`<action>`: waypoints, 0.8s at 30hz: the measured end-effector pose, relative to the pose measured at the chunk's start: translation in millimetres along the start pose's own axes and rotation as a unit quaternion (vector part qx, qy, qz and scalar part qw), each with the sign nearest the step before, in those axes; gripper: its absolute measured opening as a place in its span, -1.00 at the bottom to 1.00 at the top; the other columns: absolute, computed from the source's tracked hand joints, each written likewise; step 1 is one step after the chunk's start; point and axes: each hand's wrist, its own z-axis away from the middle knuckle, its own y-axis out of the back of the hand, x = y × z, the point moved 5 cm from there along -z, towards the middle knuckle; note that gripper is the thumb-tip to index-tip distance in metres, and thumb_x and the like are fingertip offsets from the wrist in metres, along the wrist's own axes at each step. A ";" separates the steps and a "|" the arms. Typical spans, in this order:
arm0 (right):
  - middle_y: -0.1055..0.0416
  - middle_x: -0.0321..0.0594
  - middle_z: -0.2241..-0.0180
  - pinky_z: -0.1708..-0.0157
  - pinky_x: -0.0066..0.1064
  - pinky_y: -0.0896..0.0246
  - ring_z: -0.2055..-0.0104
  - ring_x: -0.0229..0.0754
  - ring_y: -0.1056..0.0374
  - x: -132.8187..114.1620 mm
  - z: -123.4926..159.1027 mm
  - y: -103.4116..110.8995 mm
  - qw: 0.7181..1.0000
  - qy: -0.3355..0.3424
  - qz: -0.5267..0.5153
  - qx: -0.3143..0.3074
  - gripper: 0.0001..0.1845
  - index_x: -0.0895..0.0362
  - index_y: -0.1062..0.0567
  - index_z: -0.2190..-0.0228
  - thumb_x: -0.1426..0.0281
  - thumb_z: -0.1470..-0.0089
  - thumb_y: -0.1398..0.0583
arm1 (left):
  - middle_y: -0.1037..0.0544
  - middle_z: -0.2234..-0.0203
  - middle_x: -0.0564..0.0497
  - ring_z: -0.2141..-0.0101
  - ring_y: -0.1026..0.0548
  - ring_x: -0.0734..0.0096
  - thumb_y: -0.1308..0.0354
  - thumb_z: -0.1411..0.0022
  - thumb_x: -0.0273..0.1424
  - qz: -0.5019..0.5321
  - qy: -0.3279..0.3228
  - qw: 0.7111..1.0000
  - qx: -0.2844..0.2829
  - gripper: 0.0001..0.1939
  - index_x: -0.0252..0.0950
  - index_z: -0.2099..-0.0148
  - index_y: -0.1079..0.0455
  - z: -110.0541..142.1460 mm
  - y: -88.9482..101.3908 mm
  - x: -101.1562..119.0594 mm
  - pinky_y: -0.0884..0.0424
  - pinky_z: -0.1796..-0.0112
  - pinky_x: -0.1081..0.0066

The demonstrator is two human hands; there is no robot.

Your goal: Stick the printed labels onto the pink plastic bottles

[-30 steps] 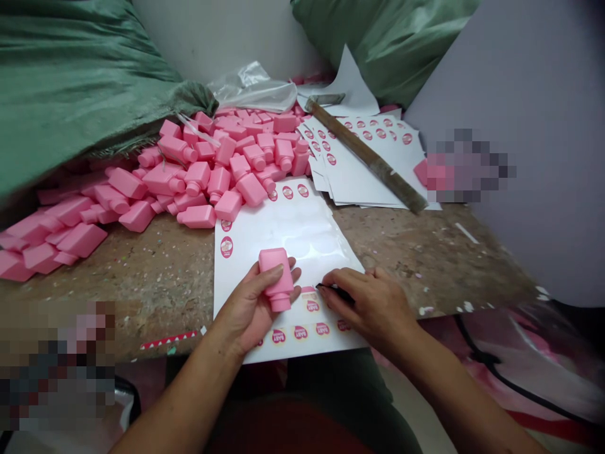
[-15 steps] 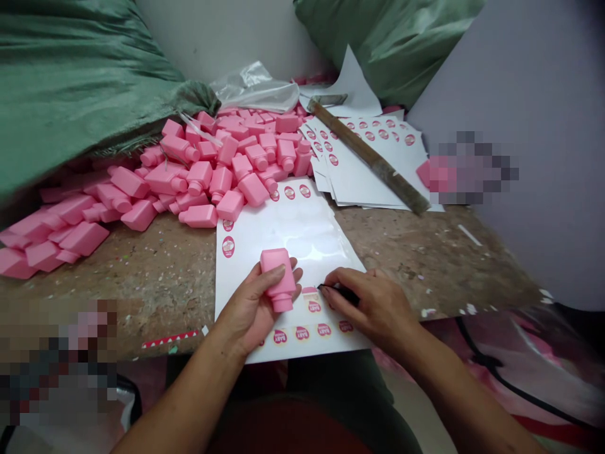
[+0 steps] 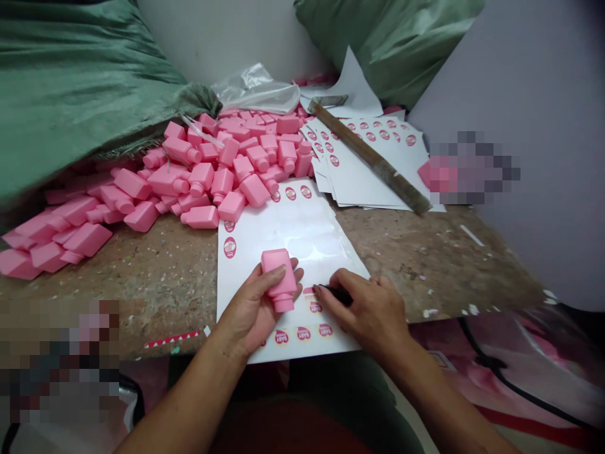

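Observation:
My left hand (image 3: 248, 312) is closed round a pink plastic bottle (image 3: 278, 274), its neck tilted towards me, above a white sticker sheet (image 3: 258, 233). No label shows on the bottle's visible face. In my right hand (image 3: 371, 309) is a slim black tool (image 3: 341, 294); its exact kind is hidden by the fingers. The thumb and the tool's tip are at the top edge of a pink and cream label (image 3: 315, 306) on the sheet. Along the sheet's near edge runs a row of heart-shaped labels (image 3: 303, 334), partly covered by my hands.
Many pink bottles (image 3: 203, 180) are heaped at the back left beside a green sack (image 3: 85, 82). A brown stick-like bar (image 3: 373, 161) lies across more sticker sheets (image 3: 359, 183) at the back right. Clear plastic (image 3: 258, 88) rests behind the heap.
My right thumb has come down onto the label's top edge, and the right hand has turned slightly. My left hand keeps the bottle in nearly the same place.

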 end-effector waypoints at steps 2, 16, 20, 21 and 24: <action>-0.25 -0.37 0.70 0.50 -0.36 0.04 0.62 -0.26 -0.14 8.8 -1.2 -1.7 0.992 -0.071 -0.094 -0.046 -0.66 0.07 -0.31 0.59 0.14 -0.05 -0.19 | -0.49 -0.02 -0.26 -0.01 -0.50 0.12 -0.20 -0.16 -0.54 0.001 -0.001 1.000 0.005 -0.64 -0.41 -0.03 -0.33 0.2 0.1 0.3 -0.33 -0.13 0.17; -0.10 -0.40 0.68 0.66 -0.47 0.05 0.63 -0.33 -0.03 -21.2 -9.1 36.7 0.900 -0.152 -0.404 -0.064 -0.59 0.09 -0.29 0.64 0.07 0.09 -0.26 | -0.54 0.07 -0.17 0.16 -0.53 0.31 -0.23 -0.20 -0.29 -0.052 -0.046 0.995 -0.066 -0.55 -0.26 -0.11 -0.29 16.8 -11.4 2.9 -0.46 0.15 0.33; -0.12 -0.40 0.68 0.64 -0.47 0.02 0.62 -0.32 -0.04 -31.6 -11.7 30.5 0.891 -0.148 -0.424 -0.067 -0.59 0.09 -0.29 0.64 0.08 0.05 -0.26 | -0.56 0.14 -0.19 0.14 -0.53 0.23 -0.16 -0.22 -0.12 -0.016 -0.036 0.998 -0.058 -0.50 -0.32 -0.09 -0.32 24.1 -13.8 -0.1 -0.42 0.06 0.26; -0.13 -0.40 0.68 0.63 -0.46 0.01 0.61 -0.32 -0.05 -32.5 -11.9 28.5 0.892 -0.145 -0.423 -0.059 -0.59 0.09 -0.30 0.64 0.08 0.05 -0.26 | -0.56 0.14 -0.19 0.13 -0.53 0.20 -0.16 -0.21 -0.08 -0.014 -0.033 0.997 -0.061 -0.48 -0.32 -0.08 -0.33 25.5 -14.5 -1.0 -0.42 0.06 0.24; -0.19 -0.38 0.67 0.61 -0.46 -0.04 0.61 -0.31 -0.11 -33.1 -11.7 22.5 0.893 -0.138 -0.426 -0.038 -0.61 0.09 -0.32 0.63 0.10 0.05 -0.27 | -0.54 0.13 -0.17 0.11 -0.52 0.13 -0.11 -0.18 0.04 -0.017 -0.023 0.996 -0.079 -0.41 -0.28 -0.08 -0.33 29.3 -16.6 -3.5 -0.44 0.12 0.20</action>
